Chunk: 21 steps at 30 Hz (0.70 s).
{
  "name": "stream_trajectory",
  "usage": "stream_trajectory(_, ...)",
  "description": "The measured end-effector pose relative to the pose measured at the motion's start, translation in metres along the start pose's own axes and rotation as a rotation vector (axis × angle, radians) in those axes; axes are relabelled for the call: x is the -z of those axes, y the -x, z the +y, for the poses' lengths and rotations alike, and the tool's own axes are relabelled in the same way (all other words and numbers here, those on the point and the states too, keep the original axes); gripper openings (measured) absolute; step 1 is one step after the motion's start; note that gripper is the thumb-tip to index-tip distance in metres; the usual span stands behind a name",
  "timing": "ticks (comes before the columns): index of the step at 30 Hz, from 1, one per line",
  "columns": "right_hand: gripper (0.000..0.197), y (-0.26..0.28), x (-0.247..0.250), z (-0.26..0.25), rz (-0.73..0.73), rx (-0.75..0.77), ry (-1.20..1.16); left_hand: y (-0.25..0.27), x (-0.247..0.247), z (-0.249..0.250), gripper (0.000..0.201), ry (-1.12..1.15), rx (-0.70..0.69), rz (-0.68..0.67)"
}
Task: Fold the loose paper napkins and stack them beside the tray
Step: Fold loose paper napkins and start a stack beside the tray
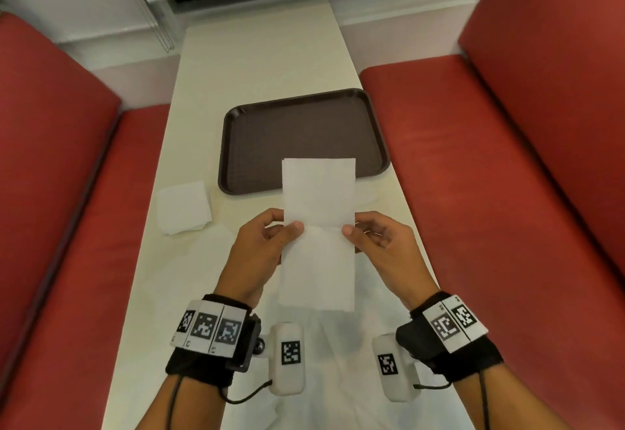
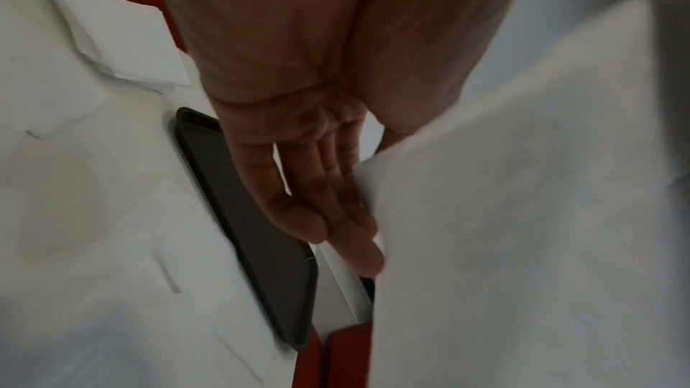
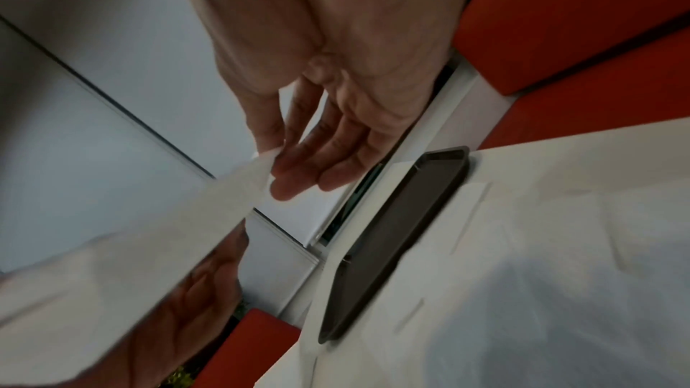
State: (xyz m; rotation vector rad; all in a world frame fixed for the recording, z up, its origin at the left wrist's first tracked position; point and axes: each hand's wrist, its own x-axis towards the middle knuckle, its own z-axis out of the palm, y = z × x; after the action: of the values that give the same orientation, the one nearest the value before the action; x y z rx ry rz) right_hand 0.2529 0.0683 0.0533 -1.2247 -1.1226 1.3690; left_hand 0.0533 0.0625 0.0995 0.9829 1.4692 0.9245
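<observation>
A long white paper napkin (image 1: 318, 213) is held up above the table, its far end over the near rim of the dark brown tray (image 1: 257, 138). My left hand (image 1: 270, 233) pinches its left edge at a middle crease, thumb on top. My right hand (image 1: 372, 233) pinches the right edge at the same crease. In the left wrist view the napkin (image 2: 522, 217) covers the fingers (image 2: 336, 217) on the right. The right wrist view shows thumb and fingers (image 3: 298, 170) nipping the napkin (image 3: 186, 217) edge. A folded napkin pile (image 1: 184, 208) lies left of the tray.
The narrow cream table (image 1: 263, 57) runs away from me between two red bench seats (image 1: 507, 159). More white napkins (image 1: 338, 379) lie spread on the table under my wrists. A white wall and window ledge close off the far end.
</observation>
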Motion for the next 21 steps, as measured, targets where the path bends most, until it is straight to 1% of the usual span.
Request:
stream_trajectory(3,0.016,0.000,-0.006,-0.006,0.023,-0.016,-0.014,0.003,0.008,-0.003,0.018,0.034,-0.015,-0.020)
stream_trajectory(6,0.014,0.001,-0.010,-0.009,0.031,-0.029,-0.030,0.005,0.022,-0.006,0.020,0.052,-0.086,-0.074)
stream_trajectory(8,0.016,0.002,-0.013,-0.011,-0.011,-0.030,-0.033,0.004,0.034,-0.007,0.021,0.044,-0.144,-0.104)
stream_trajectory(11,0.020,0.004,-0.023,-0.018,-0.087,-0.004,-0.020,0.001,0.052,-0.009,0.016,0.014,-0.220,-0.147)
stream_trajectory(13,0.027,0.003,-0.034,-0.024,-0.111,0.021,-0.001,-0.002,0.063,-0.009,0.024,0.008,-0.253,-0.167)
stream_trajectory(15,0.034,0.000,-0.047,-0.027,-0.114,0.030,-0.004,-0.007,0.076,-0.010,0.033,0.050,-0.242,-0.178)
stream_trajectory(16,0.034,-0.001,-0.054,-0.027,-0.109,0.034,-0.014,-0.010,0.082,-0.010,0.034,0.078,-0.228,-0.178)
stream_trajectory(18,0.025,-0.006,-0.070,-0.028,-0.074,0.046,-0.009,-0.013,0.095,-0.010,0.023,0.172,-0.171,-0.161)
stream_trajectory(19,0.016,-0.008,-0.079,-0.029,-0.049,0.056,0.012,-0.015,0.101,-0.010,0.016,0.240,-0.117,-0.144)
stream_trajectory(20,0.008,-0.011,-0.088,-0.030,-0.026,0.060,0.027,-0.016,0.108,-0.011,0.015,0.293,-0.057,-0.130)
stream_trajectory(21,0.005,-0.013,-0.097,-0.030,-0.017,0.064,0.033,-0.019,0.114,-0.013,0.021,0.318,-0.009,-0.122)
